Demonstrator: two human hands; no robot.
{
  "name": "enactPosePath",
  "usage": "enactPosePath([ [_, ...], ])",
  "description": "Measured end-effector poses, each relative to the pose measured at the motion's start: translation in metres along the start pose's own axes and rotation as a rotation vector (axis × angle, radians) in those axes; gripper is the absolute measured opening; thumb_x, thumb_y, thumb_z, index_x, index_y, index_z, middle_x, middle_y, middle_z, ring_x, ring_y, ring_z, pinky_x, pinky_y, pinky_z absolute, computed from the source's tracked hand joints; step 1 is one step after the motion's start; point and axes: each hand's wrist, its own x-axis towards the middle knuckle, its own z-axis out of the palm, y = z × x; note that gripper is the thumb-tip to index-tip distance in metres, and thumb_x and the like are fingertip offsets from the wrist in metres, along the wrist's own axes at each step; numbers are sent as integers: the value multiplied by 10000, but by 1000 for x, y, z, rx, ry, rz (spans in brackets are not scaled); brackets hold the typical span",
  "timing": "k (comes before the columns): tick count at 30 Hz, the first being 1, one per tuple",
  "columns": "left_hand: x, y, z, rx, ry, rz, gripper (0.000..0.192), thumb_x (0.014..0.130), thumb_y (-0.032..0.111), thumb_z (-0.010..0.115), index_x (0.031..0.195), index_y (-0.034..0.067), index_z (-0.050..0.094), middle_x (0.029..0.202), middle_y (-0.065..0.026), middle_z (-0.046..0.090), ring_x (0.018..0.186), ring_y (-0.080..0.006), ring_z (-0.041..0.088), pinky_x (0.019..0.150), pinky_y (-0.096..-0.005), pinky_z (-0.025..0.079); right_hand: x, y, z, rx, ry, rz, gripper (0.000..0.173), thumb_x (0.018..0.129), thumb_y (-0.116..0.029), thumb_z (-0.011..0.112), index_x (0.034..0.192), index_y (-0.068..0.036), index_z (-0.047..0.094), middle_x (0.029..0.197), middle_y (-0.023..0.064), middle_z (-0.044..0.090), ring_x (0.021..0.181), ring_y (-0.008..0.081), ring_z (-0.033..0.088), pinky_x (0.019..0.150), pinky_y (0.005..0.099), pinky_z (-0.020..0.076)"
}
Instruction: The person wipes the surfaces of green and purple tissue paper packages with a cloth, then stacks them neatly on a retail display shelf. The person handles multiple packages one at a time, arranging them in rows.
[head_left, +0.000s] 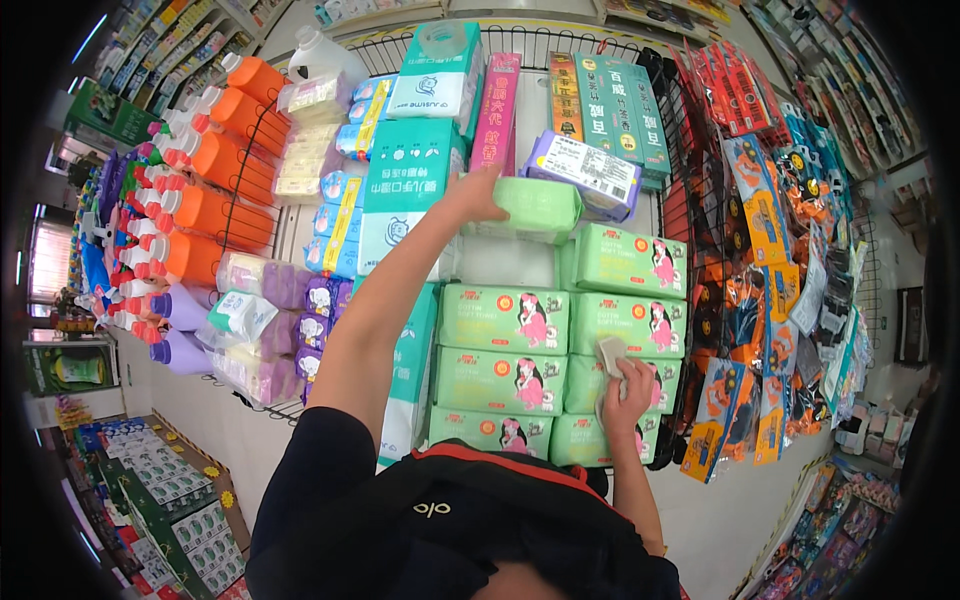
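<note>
My left hand (480, 196) grips the left end of a green pack of soft towels (534, 210), which lies on its side behind the front rows. A beige cloth (611, 355) is held in my right hand (628, 394), over the right column of green soft-towel packs (628, 325). More such packs (504, 319) are stacked in a column to the left. Just behind the gripped pack are a purple-wrapped pack (583, 174) with a white label and a tall pink box (496, 112). Teal wipes packs (409, 165) stand left of my left hand, partly behind my forearm.
A black wire rack (517, 46) encloses the goods. Orange bottles (214, 217) and purple bottles (180, 352) line its left side. Teal incense boxes (622, 112) stand at the back right. Bagged orange toys (750, 195) hang outside the right side. Stacked boxes (199, 540) stand on the floor lower left.
</note>
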Motion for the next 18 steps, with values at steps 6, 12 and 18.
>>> enactPosePath([
  [6,-22,-13,24,66,-409,226,1028,568,425,915,1451,109,494,1291,-151,593,1203,-352,579,967,-438,507,1,2,2,-8,-14,-22,321,759,-21,641,1070,-84,690,1140,141,634,1017,349,595,897,438,475],
  [12,-29,-22,66,-183,-393,130,1183,548,357,945,1547,158,343,1403,-207,463,1308,-391,511,1110,-436,435,1,4,3,2,-30,-7,354,744,-7,646,1084,-101,689,1130,130,636,977,342,599,876,433,477],
  [18,-35,-9,62,120,-367,92,1087,535,425,940,1473,162,457,1326,-159,527,1195,-365,598,982,-464,519,5,1,2,10,-13,-17,357,734,8,648,1071,-103,689,1124,121,637,953,328,596,833,417,485],
])
